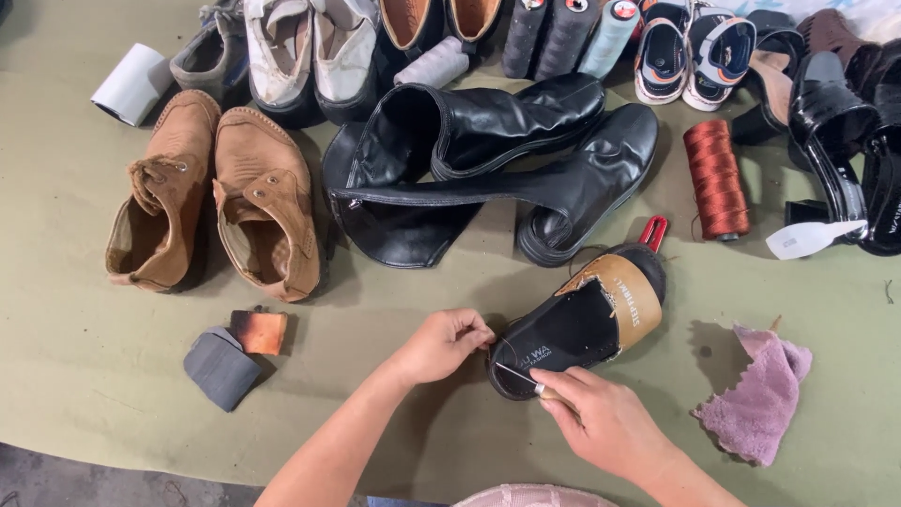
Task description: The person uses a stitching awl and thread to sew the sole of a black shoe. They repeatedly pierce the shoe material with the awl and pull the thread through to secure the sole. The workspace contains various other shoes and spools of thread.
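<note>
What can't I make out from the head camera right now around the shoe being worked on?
- Head view: tip of the thin metal tool, too small to tell where it enters the black shoe.
- Left hand fingers are curled; what they pinch is hidden.
- Red-handled tool: mostly hidden behind the shoe.
- Shoes along the top: cut off by the frame edge.

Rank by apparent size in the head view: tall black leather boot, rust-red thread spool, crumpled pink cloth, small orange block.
1. Tall black leather boot, clearly largest.
2. Crumpled pink cloth and rust-red thread spool: similar in extent, and the cloth lies nearer the camera, so unranked.
3. Small orange block, smallest.
</note>
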